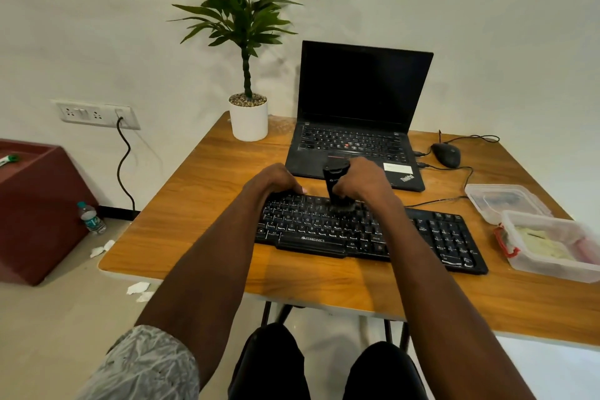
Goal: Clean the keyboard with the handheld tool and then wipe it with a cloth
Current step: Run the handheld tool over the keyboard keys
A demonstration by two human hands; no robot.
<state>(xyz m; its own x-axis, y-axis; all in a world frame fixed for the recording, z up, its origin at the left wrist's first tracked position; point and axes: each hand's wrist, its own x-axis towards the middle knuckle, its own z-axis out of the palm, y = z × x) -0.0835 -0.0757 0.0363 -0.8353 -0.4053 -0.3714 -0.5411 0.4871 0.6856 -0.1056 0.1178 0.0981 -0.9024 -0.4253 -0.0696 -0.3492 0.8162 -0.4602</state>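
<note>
A black keyboard (367, 234) lies across the wooden table (201, 204) in front of me. My right hand (363, 180) grips a black handheld tool (334, 183) held upright, its brush end down on the keys near the keyboard's upper middle. My left hand (272, 180) rests on the keyboard's far left corner, fingers curled over the top edge. A pale cloth (542, 245) appears to lie inside a clear plastic box at the right.
An open black laptop (357, 127) stands behind the keyboard, a wired mouse (446, 154) to its right. A potted plant (248, 117) is at the back left. Two clear plastic containers (509, 201) sit at the table's right edge. A water bottle (92, 219) stands on the floor.
</note>
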